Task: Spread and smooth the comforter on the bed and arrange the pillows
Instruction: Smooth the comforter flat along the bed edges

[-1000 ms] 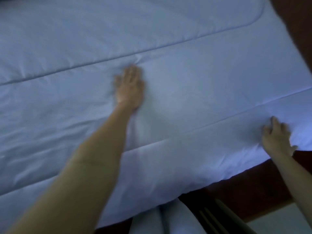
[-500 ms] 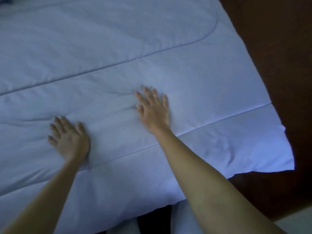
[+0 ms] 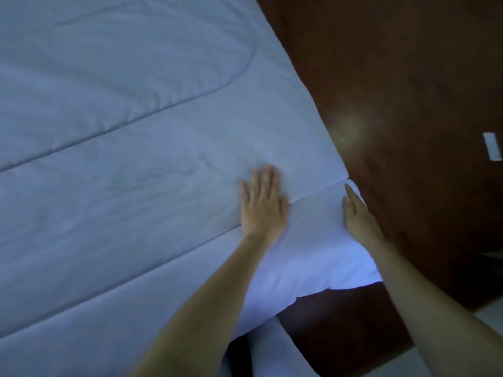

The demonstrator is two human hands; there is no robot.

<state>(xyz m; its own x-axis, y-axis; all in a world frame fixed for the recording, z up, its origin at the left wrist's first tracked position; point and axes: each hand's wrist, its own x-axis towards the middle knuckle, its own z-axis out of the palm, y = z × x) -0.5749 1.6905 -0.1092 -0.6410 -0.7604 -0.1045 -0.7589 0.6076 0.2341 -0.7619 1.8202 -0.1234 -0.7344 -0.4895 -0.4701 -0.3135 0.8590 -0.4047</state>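
Note:
A pale blue quilted comforter covers the bed and fills the left and middle of the view, with stitched seams running across it. My left hand lies flat on it, fingers straight, close to the comforter's right edge. My right hand rests with straight fingers along that right edge, where the fabric drops off the side. The comforter's near right corner hangs over the bed's front edge. No pillows are in view.
A dark reddish-brown surface borders the bed on the right. A small white rectangle lies on it at the far right. Pale floor shows at the bottom right. My legs in light trousers stand against the bed's front edge.
Both hands have slid rightwards across the comforter, from its middle to its right edge. The view has shifted right, showing more of the brown surface beside the bed.

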